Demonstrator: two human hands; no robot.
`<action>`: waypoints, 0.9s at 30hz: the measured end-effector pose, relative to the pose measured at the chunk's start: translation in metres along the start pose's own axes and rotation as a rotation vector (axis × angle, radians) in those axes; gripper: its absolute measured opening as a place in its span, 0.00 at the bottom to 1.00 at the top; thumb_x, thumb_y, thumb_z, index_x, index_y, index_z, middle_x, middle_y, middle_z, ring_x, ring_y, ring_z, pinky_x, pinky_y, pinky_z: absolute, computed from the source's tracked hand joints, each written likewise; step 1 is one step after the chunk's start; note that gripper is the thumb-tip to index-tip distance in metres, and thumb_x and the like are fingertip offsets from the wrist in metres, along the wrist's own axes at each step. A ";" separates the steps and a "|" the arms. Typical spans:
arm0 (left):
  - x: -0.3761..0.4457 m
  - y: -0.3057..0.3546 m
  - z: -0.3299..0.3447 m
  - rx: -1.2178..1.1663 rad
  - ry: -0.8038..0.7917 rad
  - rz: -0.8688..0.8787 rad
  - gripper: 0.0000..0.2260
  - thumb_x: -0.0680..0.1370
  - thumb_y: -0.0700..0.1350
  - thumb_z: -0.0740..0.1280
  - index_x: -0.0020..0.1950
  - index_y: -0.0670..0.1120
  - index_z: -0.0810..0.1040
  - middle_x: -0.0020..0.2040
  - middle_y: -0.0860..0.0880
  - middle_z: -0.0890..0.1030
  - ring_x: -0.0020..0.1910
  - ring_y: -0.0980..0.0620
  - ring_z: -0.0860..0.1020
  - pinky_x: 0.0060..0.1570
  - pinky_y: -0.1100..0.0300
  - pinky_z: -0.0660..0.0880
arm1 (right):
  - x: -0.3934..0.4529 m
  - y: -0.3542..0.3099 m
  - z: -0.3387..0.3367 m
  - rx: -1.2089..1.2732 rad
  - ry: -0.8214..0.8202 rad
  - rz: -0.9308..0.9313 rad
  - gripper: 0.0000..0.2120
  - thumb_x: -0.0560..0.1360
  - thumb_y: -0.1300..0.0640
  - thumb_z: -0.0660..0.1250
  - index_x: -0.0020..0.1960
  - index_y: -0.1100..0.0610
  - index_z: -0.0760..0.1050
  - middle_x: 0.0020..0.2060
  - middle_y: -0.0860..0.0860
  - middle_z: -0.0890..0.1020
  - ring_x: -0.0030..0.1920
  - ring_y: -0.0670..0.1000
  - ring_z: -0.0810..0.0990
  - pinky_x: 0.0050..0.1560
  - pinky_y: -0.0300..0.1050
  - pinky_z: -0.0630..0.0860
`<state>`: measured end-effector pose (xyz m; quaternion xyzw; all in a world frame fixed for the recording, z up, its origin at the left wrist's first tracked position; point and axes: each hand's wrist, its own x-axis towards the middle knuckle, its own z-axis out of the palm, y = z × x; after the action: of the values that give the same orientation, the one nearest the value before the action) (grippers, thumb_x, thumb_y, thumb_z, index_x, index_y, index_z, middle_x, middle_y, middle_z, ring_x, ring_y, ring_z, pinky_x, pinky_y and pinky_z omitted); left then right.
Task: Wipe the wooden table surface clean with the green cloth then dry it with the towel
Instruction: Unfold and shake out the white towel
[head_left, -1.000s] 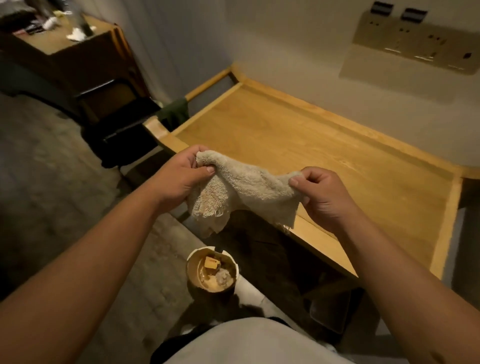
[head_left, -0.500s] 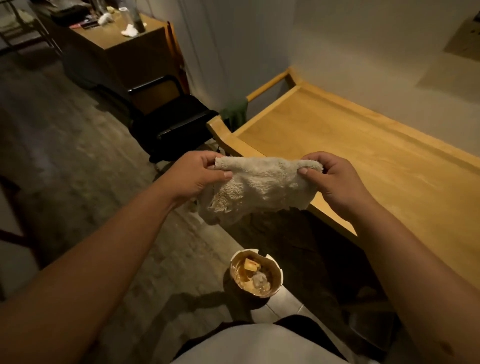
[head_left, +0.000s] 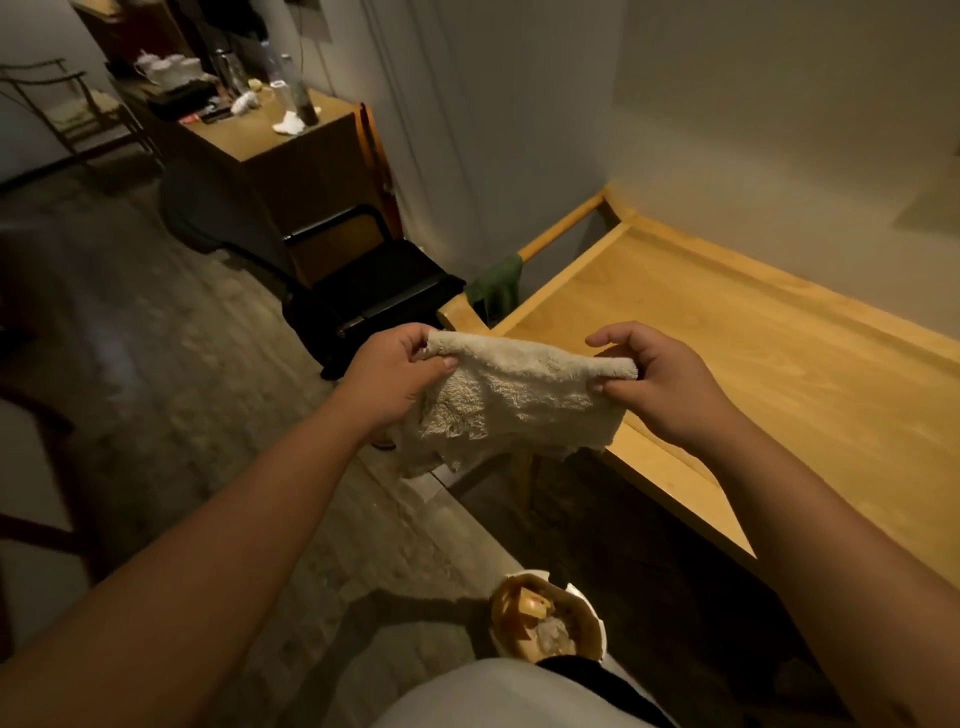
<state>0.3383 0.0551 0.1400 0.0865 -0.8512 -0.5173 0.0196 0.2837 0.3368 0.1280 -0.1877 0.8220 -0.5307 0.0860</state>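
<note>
Towel (head_left: 511, 397) stretched between both hands.
Left hand (head_left: 397, 376) and right hand (head_left: 660, 379) fingers pinched its top corners, beside the tabletop (head_left: 753, 364).

Towel (head_left: 511, 400) between left hand (head_left: 395, 376), right hand (head_left: 662, 382)

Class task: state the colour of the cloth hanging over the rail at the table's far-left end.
Dark green cloth, draped over the wooden table's rail; seen in the head view.

dim room, grey walls (head_left: 727, 104), mottled floor (head_left: 156, 364), black chair (head_left: 374, 291) beside a cluttered, probably wooden cabinet (head_left: 291, 166).
</note>
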 end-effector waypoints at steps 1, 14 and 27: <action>0.007 0.000 -0.004 0.027 0.000 0.003 0.09 0.78 0.38 0.72 0.48 0.52 0.80 0.47 0.49 0.84 0.46 0.54 0.81 0.46 0.61 0.78 | 0.009 0.000 0.002 -0.005 0.007 0.003 0.20 0.73 0.67 0.73 0.51 0.42 0.77 0.45 0.44 0.82 0.45 0.39 0.79 0.45 0.36 0.78; 0.144 -0.055 -0.063 0.056 -0.116 0.034 0.06 0.78 0.38 0.72 0.54 0.45 0.82 0.51 0.42 0.85 0.53 0.41 0.82 0.55 0.44 0.79 | 0.125 0.007 0.070 0.061 0.175 0.141 0.12 0.75 0.67 0.71 0.45 0.49 0.80 0.43 0.50 0.82 0.43 0.45 0.76 0.44 0.45 0.75; 0.314 -0.084 -0.125 0.016 -0.423 0.151 0.13 0.77 0.36 0.73 0.48 0.55 0.81 0.42 0.56 0.85 0.41 0.65 0.83 0.41 0.70 0.77 | 0.224 -0.010 0.133 0.051 0.493 0.275 0.15 0.75 0.66 0.70 0.45 0.45 0.80 0.43 0.46 0.81 0.43 0.43 0.76 0.43 0.42 0.74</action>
<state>0.0550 -0.1450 0.1057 -0.0878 -0.8446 -0.5140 -0.1217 0.1268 0.1316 0.0939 0.0628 0.8222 -0.5643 -0.0407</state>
